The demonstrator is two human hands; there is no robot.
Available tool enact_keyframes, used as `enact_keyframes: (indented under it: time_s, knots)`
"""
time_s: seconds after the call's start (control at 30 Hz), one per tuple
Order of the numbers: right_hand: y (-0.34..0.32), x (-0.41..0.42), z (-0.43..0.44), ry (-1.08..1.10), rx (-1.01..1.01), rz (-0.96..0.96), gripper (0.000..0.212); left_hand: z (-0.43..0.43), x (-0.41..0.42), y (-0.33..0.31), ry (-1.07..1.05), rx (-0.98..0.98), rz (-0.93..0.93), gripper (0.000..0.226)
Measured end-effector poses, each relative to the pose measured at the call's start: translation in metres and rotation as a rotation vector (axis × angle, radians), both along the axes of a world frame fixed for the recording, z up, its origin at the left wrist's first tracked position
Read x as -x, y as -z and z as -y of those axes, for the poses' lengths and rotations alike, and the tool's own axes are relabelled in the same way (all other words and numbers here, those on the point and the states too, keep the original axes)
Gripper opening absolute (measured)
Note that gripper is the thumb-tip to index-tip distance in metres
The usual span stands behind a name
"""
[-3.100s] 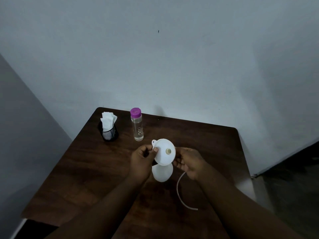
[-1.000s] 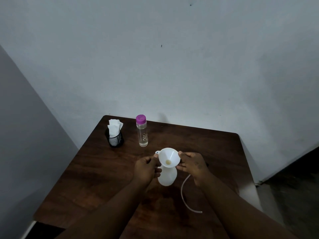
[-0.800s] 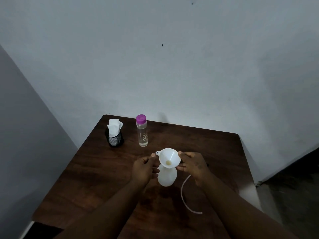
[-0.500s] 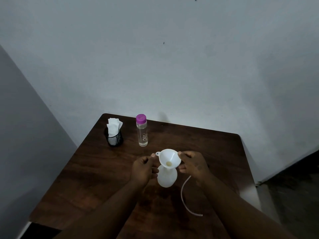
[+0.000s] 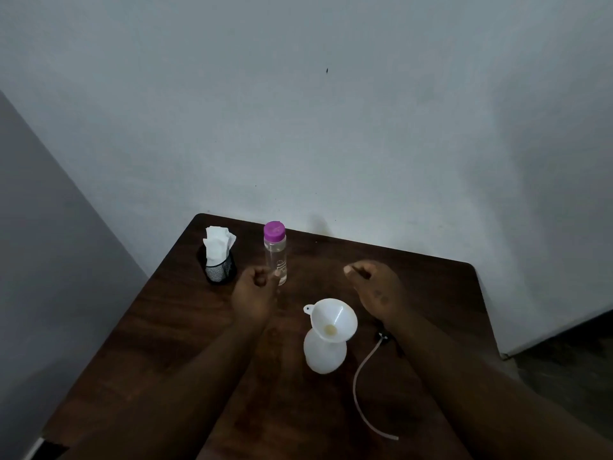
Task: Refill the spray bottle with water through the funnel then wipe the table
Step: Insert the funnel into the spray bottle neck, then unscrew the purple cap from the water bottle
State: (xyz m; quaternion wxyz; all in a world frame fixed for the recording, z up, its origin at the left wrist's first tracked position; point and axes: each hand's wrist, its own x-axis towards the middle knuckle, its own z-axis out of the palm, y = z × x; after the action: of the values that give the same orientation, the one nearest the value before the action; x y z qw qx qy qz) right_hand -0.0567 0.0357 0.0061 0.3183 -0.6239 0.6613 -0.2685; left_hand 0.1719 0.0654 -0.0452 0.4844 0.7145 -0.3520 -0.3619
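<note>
So far only the setup is done: the white funnel (image 5: 333, 318) sits upright in the neck of the white spray bottle (image 5: 324, 353) at the lower middle of the frame, and the bottle's dip tube (image 5: 360, 390) lies on the wooden table (image 5: 166, 327) just to its right, its pump head mostly hidden behind my right arm. My left hand (image 5: 253, 298) hangs loosely curled and empty, fingertips just beside the clear water bottle (image 5: 276, 257), and my right hand (image 5: 376, 288) hovers half-open, holding nothing. Ahead of me, I judge, are uncapping the purple lid (image 5: 274, 230), pouring, reassembling the sprayer, and wiping with a tissue from the black mesh cup (image 5: 219, 268) at centre left.
</note>
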Motion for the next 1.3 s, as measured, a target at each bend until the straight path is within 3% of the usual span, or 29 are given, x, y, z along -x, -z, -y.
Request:
enact_keyframes:
  time_s: [0.13, 0.3, 0.5, 0.63, 0.83, 0.97, 1.07, 1.3]
  knots:
    - [-0.009, -0.02, 0.034, -0.113, 0.033, -0.07, 0.023, 0.036, -0.008, -0.004, -0.008, 0.054, 0.163, 0.044]
    - [-0.007, -0.047, 0.06, -0.208, 0.029, -0.079, 0.03, 0.074, -0.006, -0.007, -0.032, 0.125, 0.167, 0.081]
    - [-0.002, -0.065, 0.075, -0.274, -0.009, -0.099, 0.03, 0.085, 0.002, -0.013, -0.064, 0.203, 0.251, 0.048]
    - [0.0, -0.068, 0.076, -0.305, -0.028, -0.087, 0.03, 0.081, -0.001, -0.01, -0.014, 0.21, 0.292, 0.046]
    - [-0.001, -0.064, 0.071, -0.344, 0.013, -0.072, 0.049, 0.066, 0.018, -0.043, 0.126, 0.299, 0.272, 0.039]
    - [-0.015, -0.049, 0.059, -0.285, 0.037, 0.063, 0.054, 0.059, 0.039, -0.073, 0.294, 0.366, 0.243, 0.048]
    - [-0.023, -0.025, 0.044, -0.264, 0.145, 0.089, 0.063, 0.052, 0.053, -0.09, 0.386, 0.407, 0.253, 0.048]
    - [-0.044, 0.018, 0.0, -0.168, 0.289, 0.095, 0.058, 0.026, 0.094, -0.116, 0.464, 0.475, 0.234, 0.045]
